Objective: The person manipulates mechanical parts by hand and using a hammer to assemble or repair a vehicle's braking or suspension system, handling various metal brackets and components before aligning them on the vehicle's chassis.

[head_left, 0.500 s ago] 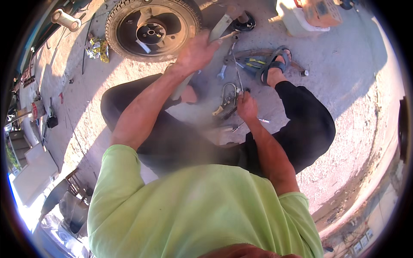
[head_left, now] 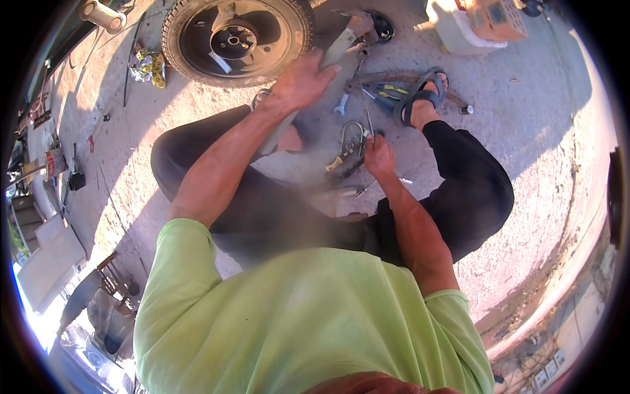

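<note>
My left hand is closed round the pale flat handle of a hammer, whose blunt head lies beyond the fingers. The handle's other end slants back past my wrist. Lower and to the right, my right hand grips a long thin metal rod, perhaps a screwdriver. Its far part runs up toward a dark round part on the ground, partly hidden by the hammer head; I cannot tell whether they touch. Beside my right hand lie a U-shaped metal piece and a tool with a tan handle.
A tyred wheel lies flat at the far left of my feet. Pliers and an open-ended wrench rest between my feet. A white container with an orange-brown block stands far right; a yellow crumpled packet lies left.
The view has shifted slightly, so the wheel and ground things sit a little higher. Both hands keep their grips, with hardly any movement.
</note>
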Available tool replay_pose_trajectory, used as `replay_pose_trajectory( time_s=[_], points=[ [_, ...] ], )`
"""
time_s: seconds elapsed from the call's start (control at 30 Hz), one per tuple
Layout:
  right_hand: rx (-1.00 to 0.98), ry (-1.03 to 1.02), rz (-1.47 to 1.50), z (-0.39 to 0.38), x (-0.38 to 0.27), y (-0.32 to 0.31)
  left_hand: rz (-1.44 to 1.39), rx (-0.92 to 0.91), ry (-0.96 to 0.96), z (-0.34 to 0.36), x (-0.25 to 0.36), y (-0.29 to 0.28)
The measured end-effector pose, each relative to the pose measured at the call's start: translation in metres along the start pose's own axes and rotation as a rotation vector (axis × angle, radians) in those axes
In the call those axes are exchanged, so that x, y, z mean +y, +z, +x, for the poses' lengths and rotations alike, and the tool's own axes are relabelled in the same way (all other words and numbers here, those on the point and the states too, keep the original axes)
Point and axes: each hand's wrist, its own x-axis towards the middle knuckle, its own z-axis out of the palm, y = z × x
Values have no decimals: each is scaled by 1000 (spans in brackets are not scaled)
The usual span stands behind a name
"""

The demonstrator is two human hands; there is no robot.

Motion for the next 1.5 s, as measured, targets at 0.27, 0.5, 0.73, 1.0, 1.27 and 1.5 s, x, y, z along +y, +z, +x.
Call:
replay_pose_trajectory(
  time_s=[0.27,0.5,0.73,1.0,1.27,1.5],
  points=[
    [-13,-18,14,6,6,8,20,-11,-17,2,-1,-1],
    [22,-46,49,10,8,20,38,-30,-29,5,-4,3],
    [-26,11,69,10,6,18,58,-57,-30,9,-8,10],
    [11,-30,5,14,10,22,207,-24,23,21,-23,40],
    [100,-109,64,10,20,33,161,9,44,18,62,-12],
    [8,-42,95,7,2,12,297,-87,-8,22,19,25]
  ],
)
